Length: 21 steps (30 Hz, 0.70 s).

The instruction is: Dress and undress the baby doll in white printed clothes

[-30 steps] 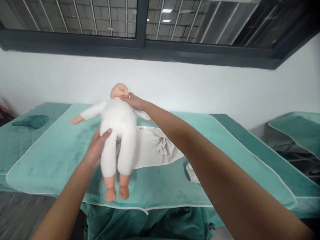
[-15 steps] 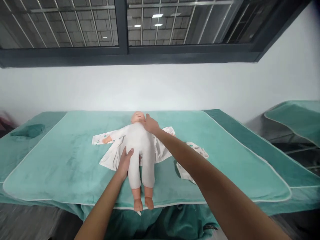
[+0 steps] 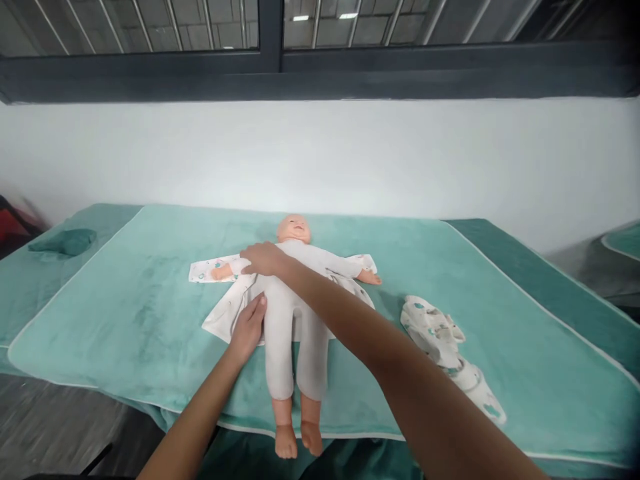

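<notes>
A baby doll (image 3: 293, 293) in a white bodysuit lies face up, its bare feet toward me. Under it, a white patterned baby shirt (image 3: 220, 319) is spread out, with sleeves beneath the doll's arms. My left hand (image 3: 250, 325) holds the doll at the hip on the left side, thumb on top, the other fingers partly hidden. Across the doll's chest and upper arm on the left lies my right hand (image 3: 263, 259), fingers stretched out and slightly apart. My right forearm hides part of the doll's torso and the shirt.
Green padded mat (image 3: 125, 300) with white piping covers the table. A crumpled patterned baby garment (image 3: 440, 343) lies to the right. At the far left is a small dark green cushion (image 3: 65, 241). A white wall (image 3: 320, 153) and barred window (image 3: 150, 27) stand behind.
My right hand has moved left from the doll's neck and shoulder to its opposite upper arm. The doll's arm on the right now shows over the sleeve. The view has shifted.
</notes>
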{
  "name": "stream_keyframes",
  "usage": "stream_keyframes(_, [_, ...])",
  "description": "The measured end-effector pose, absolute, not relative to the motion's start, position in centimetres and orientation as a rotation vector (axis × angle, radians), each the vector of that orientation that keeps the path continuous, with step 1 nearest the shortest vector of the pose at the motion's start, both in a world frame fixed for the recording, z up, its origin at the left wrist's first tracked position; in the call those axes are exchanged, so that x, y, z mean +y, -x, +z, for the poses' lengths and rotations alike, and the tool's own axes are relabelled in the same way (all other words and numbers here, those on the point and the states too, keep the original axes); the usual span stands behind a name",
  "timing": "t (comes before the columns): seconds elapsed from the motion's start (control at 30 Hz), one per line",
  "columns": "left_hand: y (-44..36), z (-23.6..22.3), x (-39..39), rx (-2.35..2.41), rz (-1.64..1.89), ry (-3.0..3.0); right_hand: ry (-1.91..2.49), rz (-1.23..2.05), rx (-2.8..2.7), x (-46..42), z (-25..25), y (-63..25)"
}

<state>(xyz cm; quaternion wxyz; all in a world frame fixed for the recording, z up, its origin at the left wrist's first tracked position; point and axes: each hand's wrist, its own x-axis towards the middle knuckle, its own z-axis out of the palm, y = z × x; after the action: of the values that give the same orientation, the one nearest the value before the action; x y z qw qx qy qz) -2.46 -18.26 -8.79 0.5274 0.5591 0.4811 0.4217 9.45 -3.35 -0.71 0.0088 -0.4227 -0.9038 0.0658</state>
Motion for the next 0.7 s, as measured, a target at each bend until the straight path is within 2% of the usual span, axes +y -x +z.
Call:
stream_keyframes(0.13, [4.3,-7.5,-14.2,1.540,1.031,-2.018,1.293,0.297,-2.437,-4.6,0.0,-12.6])
stream_keyframes(0.2, [5.2,-7.0,-11.7,1.751,0.961,-2.111,1.262,0.346,-2.350,-5.1,0.3,-13.7])
stream_keyframes(0.33, [7.6,-6.9,-7.7,1.787,1.009,-1.762,1.152,0.390,-2.461,-5.7,0.7,-14.1])
stream_keyframes(0.5, [9.8,-7.7,-6.5,1.382,1.306,-1.205,1.286,0.323,-2.545,-5.3,0.5,-12.8])
stream_keyframes(0.7, [10.0,-7.5,-7.4,1.278,1.394,-1.033,1.435,0.234,-2.668,-4.5,-0.4,-11.0])
